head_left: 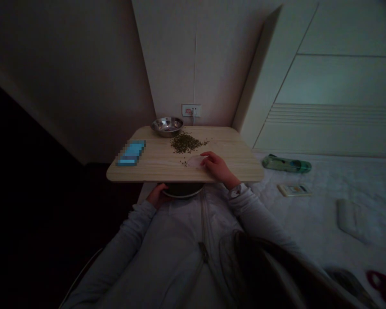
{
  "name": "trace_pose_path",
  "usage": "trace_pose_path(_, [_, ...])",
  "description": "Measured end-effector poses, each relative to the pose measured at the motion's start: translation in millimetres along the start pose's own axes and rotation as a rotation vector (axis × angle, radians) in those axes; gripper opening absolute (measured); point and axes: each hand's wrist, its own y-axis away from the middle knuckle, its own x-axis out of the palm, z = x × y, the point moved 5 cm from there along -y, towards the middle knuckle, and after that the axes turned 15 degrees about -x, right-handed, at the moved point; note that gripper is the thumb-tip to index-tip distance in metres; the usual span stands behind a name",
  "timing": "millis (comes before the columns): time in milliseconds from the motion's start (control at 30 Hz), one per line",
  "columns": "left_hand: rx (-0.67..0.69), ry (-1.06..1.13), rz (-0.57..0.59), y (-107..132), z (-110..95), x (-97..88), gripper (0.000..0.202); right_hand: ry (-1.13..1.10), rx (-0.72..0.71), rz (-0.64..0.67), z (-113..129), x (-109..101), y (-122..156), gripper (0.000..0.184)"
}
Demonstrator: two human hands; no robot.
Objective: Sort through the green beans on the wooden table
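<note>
My right hand (216, 165) rests on the small wooden table (238, 167), fingers curled over a pale flat card (195, 161) beside a few stray green grains. A heap of small green grains (185, 142) lies just beyond it. My left hand (157, 195) is below the table's near edge, gripping the rim of a dark bowl (183, 191) held under that edge. An empty steel bowl (167, 125) stands at the table's back.
A blue blurred packet (131, 153) lies on the table's left side. A wall socket (191, 110) is behind the table. On the white bed at right lie a green bottle (286, 164), a small box (294, 189) and a white object (350, 219).
</note>
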Motion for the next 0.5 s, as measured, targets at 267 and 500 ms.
trace_pose_path(267, [0.008,0.036,-0.015,1.4,0.0,-0.9,0.012,0.061,-0.038,0.085,0.2,3.2,-0.6,0.033])
trace_pose_path(500, [-0.005,0.025,-0.031,1.7,-0.4,-0.6,0.011,0.046,-0.013,0.112,1.0,4.6,0.0,0.032])
